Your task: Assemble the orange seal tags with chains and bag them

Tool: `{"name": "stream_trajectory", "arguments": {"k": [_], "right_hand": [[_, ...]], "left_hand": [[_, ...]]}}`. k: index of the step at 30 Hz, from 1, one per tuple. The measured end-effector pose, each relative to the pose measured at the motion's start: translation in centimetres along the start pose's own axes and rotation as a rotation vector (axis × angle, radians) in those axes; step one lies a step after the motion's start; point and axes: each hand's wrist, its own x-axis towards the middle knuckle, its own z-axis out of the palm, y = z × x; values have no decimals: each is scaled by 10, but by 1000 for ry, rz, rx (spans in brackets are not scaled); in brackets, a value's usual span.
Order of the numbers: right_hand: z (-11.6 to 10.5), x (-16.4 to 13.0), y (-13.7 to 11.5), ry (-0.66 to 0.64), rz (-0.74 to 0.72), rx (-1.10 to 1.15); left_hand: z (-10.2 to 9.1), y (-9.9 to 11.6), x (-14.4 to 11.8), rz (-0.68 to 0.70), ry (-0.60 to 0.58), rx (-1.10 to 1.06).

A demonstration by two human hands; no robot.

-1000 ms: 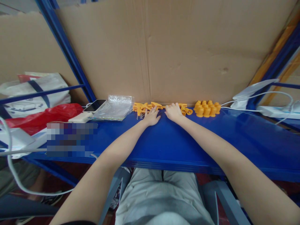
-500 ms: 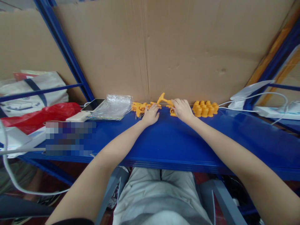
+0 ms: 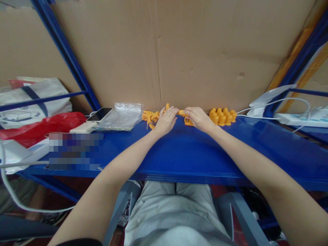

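Note:
Both hands reach to the back of the blue shelf, close together. A branched orange plastic piece (image 3: 181,112) spans the small gap between them. Over its left part, my left hand (image 3: 166,121) has its fingers closed, and an orange tip pokes up above them. The other end sits in the closed fingers of my right hand (image 3: 199,118); its exact shape is covered. Below the right fingertips lies another orange part (image 3: 189,121) with a round opening. Left of my left hand is a heap of orange pieces (image 3: 150,117) with small metal chains.
Right of my hands stand several orange bottle-shaped pieces (image 3: 222,117) in rows. To the left lie a clear plastic bag (image 3: 123,118), a phone (image 3: 100,114) and a red bag (image 3: 51,124). Cardboard (image 3: 194,51) walls the back. White cables (image 3: 276,102) run at the right.
My left hand has come off the heap's edge, moved right and closed on the orange piece. That piece has turned and now lies between both hands. The view has shifted slightly.

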Motion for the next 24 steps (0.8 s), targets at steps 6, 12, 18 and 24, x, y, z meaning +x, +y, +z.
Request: {"name": "stream_trajectory", "arguments": {"k": [6,12,18,24], "right_hand": [[8,-2,-3,-5,-22,-14],[0,0,-10,-122,72,-87],[-1,4,-21,-198,104,-148],[-3,8,-24,-235,105,-202]], "left_hand": [[-1,-3,0,83,-40,-1],[0,1,0,160,-38,23],[0,5,-1,188,-37,69],[-3,6,0,175,-89,67]]}}
